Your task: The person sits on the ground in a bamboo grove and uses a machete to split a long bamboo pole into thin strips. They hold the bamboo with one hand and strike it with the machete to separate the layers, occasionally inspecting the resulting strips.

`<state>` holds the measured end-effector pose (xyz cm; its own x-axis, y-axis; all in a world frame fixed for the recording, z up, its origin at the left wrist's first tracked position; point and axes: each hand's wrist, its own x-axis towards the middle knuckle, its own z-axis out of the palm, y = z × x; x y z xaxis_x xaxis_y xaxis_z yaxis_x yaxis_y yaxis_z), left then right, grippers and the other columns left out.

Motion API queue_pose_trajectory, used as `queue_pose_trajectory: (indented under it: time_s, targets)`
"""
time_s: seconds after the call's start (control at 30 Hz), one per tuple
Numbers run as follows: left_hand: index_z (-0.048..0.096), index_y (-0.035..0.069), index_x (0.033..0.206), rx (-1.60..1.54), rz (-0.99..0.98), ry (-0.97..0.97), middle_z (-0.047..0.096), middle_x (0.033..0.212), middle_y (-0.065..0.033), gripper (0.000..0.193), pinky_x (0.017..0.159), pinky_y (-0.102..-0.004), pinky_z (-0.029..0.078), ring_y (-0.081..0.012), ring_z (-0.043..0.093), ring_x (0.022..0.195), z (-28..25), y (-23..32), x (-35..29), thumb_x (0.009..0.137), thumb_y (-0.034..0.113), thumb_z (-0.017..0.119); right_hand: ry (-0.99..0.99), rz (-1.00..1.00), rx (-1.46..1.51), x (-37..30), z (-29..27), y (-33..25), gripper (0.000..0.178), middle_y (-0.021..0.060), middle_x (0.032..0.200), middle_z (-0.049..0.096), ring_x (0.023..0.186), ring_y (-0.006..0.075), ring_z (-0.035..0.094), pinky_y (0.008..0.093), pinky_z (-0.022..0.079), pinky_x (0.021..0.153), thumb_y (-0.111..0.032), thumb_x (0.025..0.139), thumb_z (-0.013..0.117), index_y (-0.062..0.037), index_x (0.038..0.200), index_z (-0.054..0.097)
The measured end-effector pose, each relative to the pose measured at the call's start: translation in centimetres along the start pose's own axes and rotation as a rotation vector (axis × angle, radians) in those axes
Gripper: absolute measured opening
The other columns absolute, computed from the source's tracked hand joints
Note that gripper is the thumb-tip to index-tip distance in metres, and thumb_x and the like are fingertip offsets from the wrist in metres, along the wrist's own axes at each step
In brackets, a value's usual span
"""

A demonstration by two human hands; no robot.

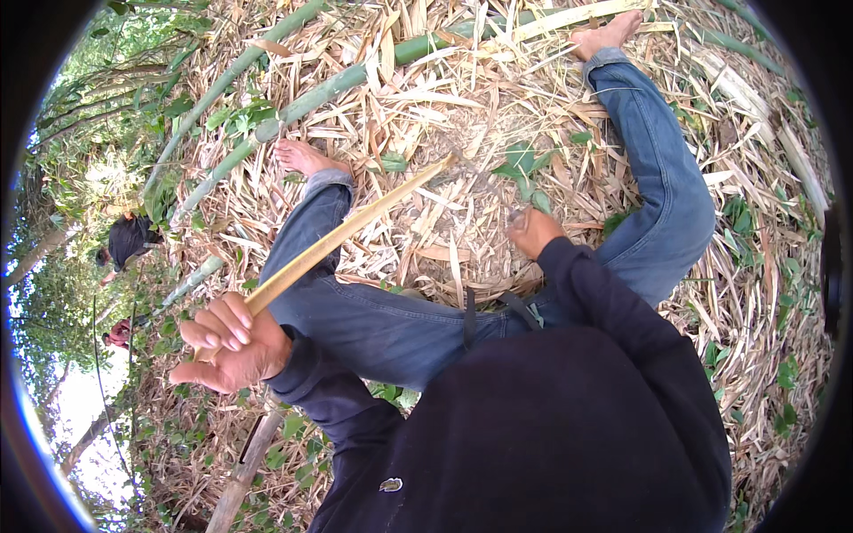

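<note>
- Dry straw-coloured bamboo husks and leaves (462, 115) cover the ground thickly, with small green plants (524, 169) poking through here and there.
- Green bamboo poles (311, 98) lie across the litter at the far side, slanting from the upper middle down toward the left.
- Outdoors, trees and leafy growth (98, 98) stand along the left rim, with bright sky low at the left edge.
- The person sits on the ground in blue jeans (657, 178) and a dark top, legs spread, with both bare feet resting on the litter.
- The left hand (231, 342) has its fingers (218, 324) curled tight around the near end of a pale split bamboo strip (355, 226).
- That strip runs up and to the right from the fist, crossing over the left knee, and its far tip reaches the litter between the legs.
- The right hand (531, 231) is a closed fist low between the knees, just beside the ground; whether it holds anything cannot be told.
- Another person (129, 240) in dark clothing is at the far left, well apart.
</note>
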<state>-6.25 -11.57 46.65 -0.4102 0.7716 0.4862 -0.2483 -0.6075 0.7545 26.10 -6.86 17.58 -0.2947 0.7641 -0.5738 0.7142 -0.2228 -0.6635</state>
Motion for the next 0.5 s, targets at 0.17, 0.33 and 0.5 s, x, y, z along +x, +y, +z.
queue_pose_trajectory:
  time_s: [0.17,0.33,0.5]
  targets:
    - [0.047,0.009,0.061,0.037,-0.045,-0.188,0.04,0.046,0.0003,0.062,0.042,-0.0221,0.04,-0.0098,0.042,0.041,0.6,-0.4,-0.8,0.088,0.065,0.049,-0.195,-0.399,0.106,-6.9,-3.6,-8.7,0.024,0.0186,0.067,0.062,0.065,0.0358,0.064,0.042,0.05,0.062,-0.023,0.079,0.069,-0.0021,0.087,0.059]
    - [0.047,0.01,0.058,0.005,-0.054,-0.275,0.041,0.045,0.0019,0.06,0.04,-0.0199,0.041,-0.0082,0.044,0.038,1.0,-0.7,-0.6,0.087,0.063,0.054,-0.07,-0.392,0.101,-5.1,-0.6,-5.5,0.018,0.0184,0.064,0.06,0.063,0.036,0.063,0.0437,0.05,0.062,-0.018,0.078,0.067,-0.0036,0.085,0.06]
    - [0.048,0.01,0.059,0.05,-0.04,-0.204,0.041,0.045,0.0028,0.059,0.04,-0.0199,0.044,-0.0074,0.045,0.038,0.5,-0.5,-0.8,0.089,0.061,0.052,-0.056,-0.155,0.02,-2.3,0.1,-1.8,0.018,0.021,0.073,0.064,0.073,0.0392,0.064,0.047,0.05,0.07,-0.022,0.078,0.063,-0.007,0.087,0.063]
